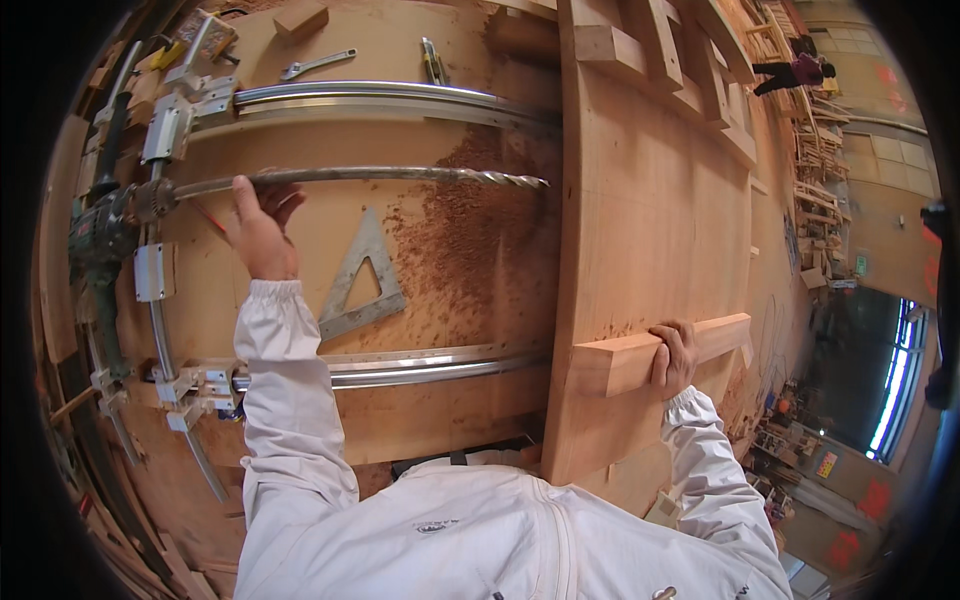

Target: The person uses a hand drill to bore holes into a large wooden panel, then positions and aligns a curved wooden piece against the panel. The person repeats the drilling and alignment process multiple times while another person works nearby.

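My left hand point(262, 232) is closed around the shank of a long drill bit point(380, 174), near the chuck end. A thin red stick point(213, 220) shows beside that hand; whether the hand holds it I cannot tell. The bit runs from a power drill point(105, 225) on the left, its fluted tip close to the edge of an upright wooden board point(655, 220). My right hand point(675, 355) grips a squared wooden block point(615, 362) lying across that board, fingers over its top.
Two metal guide rails point(430, 376) flank the bit, joined to a sliding carriage point(155, 285). On the bench lie a triangular square point(340, 318), brown shavings point(465, 220), an adjustable wrench point(318, 64) and a utility knife point(433, 62). Wooden pieces point(655, 45) are at the board's far end; a person point(795, 72) stands farther off.
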{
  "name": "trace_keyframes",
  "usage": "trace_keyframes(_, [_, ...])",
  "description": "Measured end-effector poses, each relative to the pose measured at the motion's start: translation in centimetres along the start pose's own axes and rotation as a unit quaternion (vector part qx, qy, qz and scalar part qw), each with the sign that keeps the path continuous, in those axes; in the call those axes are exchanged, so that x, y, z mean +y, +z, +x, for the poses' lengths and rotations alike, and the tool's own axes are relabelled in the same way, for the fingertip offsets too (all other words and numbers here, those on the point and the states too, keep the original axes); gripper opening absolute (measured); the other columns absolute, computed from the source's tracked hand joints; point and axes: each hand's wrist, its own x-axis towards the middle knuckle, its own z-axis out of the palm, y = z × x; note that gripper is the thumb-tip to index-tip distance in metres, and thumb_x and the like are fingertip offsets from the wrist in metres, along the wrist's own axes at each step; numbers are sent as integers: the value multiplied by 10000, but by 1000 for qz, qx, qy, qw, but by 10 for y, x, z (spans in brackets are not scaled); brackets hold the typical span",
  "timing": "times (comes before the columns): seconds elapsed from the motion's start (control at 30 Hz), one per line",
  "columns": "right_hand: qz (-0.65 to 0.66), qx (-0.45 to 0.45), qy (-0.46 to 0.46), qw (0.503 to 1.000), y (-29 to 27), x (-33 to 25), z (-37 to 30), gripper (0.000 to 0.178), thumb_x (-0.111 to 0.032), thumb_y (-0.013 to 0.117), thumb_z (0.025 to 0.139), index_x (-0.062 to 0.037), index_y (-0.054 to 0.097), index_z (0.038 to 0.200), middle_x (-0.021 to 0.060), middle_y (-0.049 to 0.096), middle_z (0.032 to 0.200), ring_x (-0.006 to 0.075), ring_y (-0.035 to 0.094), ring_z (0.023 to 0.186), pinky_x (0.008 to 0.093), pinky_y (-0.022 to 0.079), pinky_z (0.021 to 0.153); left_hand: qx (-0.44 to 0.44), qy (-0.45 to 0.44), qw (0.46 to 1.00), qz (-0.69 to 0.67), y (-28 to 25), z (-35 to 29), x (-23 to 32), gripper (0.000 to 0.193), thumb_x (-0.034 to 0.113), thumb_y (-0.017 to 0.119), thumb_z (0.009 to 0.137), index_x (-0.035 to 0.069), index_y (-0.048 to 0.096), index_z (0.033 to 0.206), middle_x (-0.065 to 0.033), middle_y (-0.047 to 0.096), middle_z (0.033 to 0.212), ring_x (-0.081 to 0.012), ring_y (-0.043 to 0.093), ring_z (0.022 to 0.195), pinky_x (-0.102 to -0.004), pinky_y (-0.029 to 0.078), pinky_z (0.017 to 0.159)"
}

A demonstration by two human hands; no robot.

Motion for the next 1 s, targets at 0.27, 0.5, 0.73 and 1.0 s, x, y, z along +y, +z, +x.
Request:
trace_keyframes(0.27, [4,-21,2,1000,2,5,3,323,-214,532,898,42,687,1021,265,617,1076,422,603,1023,505,497,922,5,25,992,-122,-1,2,-3,307,333,545,1096,36,621,1114,-149,715,1085,-299,699,1023,-449,590,956])
trace_keyframes(0.5, [2,-42,0,999,-1,6,9,342,-238,518,898,42,680,1008,257,618,1046,422,597,1011,518,491,909,-7,9,994,-105,15,-12,-2,343,364,543,1093,29,600,1138,-166,705,1101,-294,692,1043,-441,564,1000])
trace_keyframes(0.73, [5,-46,4,999,-2,7,11,356,-272,517,908,36,673,994,245,618,1020,413,598,999,525,493,888,-4,-6,995,-97,25,-23,-4,373,374,536,1095,14,609,1156,-176,706,1106,-293,689,1047,-429,551,1013])
trace_keyframes(1.0, [-5,-52,10,999,-1,6,10,382,-288,501,927,43,672,1010,243,615,1017,416,593,998,521,486,888,-1,0,995,-96,22,-21,-9,422,397,526,1095,-5,628,1178,-181,698,1117,-283,672,1065,-413,510,1055])
